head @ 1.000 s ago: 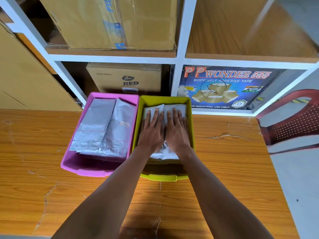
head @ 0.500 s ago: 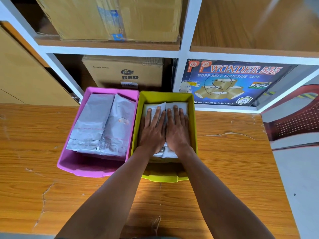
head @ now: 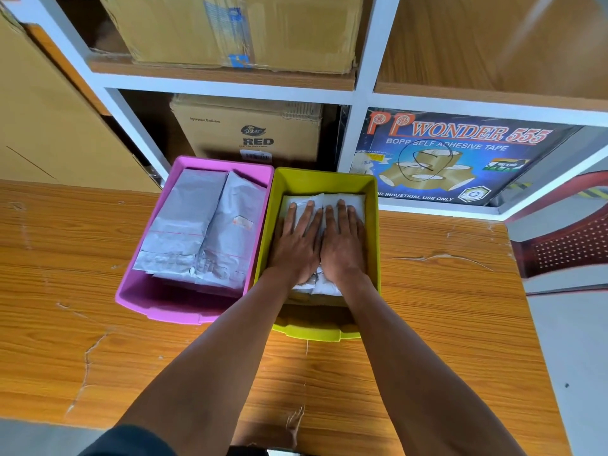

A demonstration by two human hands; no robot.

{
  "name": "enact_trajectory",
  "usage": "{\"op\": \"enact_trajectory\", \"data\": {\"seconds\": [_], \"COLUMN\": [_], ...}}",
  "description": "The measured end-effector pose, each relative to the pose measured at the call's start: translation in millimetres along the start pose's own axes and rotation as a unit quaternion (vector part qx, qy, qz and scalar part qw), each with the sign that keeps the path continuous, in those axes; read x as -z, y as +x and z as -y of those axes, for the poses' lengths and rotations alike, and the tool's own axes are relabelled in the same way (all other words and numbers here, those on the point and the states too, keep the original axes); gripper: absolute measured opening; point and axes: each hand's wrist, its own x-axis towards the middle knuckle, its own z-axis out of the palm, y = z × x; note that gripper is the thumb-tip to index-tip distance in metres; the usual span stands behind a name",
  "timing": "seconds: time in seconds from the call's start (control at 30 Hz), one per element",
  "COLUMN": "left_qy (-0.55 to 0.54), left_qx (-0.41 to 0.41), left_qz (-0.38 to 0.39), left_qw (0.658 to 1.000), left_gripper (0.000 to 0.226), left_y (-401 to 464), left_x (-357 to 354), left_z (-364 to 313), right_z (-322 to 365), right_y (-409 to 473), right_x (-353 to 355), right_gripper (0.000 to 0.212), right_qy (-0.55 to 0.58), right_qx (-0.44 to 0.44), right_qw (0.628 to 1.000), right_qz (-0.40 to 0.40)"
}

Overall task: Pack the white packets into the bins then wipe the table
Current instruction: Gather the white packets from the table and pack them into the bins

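A yellow-green bin (head: 373, 225) stands on the wooden table (head: 98, 340) with white packets (head: 357, 202) stacked inside. My left hand (head: 297, 245) and my right hand (head: 343, 245) lie flat side by side on top of those packets, fingers straight, pressing down. To the left, touching it, a pink bin (head: 138, 292) holds several grey-white packets (head: 200, 228) lying lengthwise. My hands hide most of the packets in the yellow-green bin.
A white shelf unit (head: 358, 93) rises right behind the bins, with cardboard boxes (head: 250, 133) and a blue tape carton (head: 454, 159) on it. A red plastic chair (head: 559, 245) stands past the table's right edge. The tabletop laminate is cracked in places.
The view has tilted down slightly. Both hands stay flat on the packets in the yellow-green bin, in nearly the same spot.
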Motion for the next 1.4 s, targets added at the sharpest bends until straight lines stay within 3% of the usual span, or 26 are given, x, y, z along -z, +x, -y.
{"op": "enact_trajectory", "data": {"seconds": [0.07, 0.13, 0.27, 0.53, 0.67, 0.77, 1.03, 1.4], "left_qy": [-0.025, -0.116, -0.336, -0.365, -0.346, -0.325, -0.281, -0.298], "left_qx": [-0.018, 0.005, 0.106, 0.168, 0.229, 0.266, 0.373, 0.542], "left_qz": [0.013, 0.012, -0.028, -0.196, -0.221, -0.233, -0.198, -0.168], "left_qw": [0.999, 0.993, 0.935, 0.895, 0.882, 0.877, 0.862, 0.768], "left_gripper": [0.066, 0.067, 0.062, 0.043, 0.038, 0.04, 0.043, 0.041], "left_y": [5, 7, -14, -88, -148, -204, -377, -570], "left_x": [-1, 6, 39, 88, 79, 65, 7, -59], "left_z": [4, 9, 12, 64, 117, 159, 269, 362], "right_z": [-3, -5, 3, 72, 139, 207, 409, 607], "right_y": [0, -1, -13, -24, -33, -50, -108, -167], "right_x": [6, 12, 28, 73, 85, 82, 38, -27], "right_gripper": [0.075, 0.079, 0.064, 0.032, 0.025, 0.034, 0.023, 0.02], "right_qy": [0.008, 0.013, 0.088, 0.2, 0.212, 0.237, 0.262, 0.239], "right_qx": [0.006, 0.012, 0.003, 0.046, 0.09, 0.139, 0.24, 0.327], "right_qw": [1.0, 1.0, 0.995, 0.954, 0.94, 0.927, 0.909, 0.911], "right_qz": [0.009, 0.007, -0.04, -0.218, -0.253, -0.254, -0.219, -0.074]}}
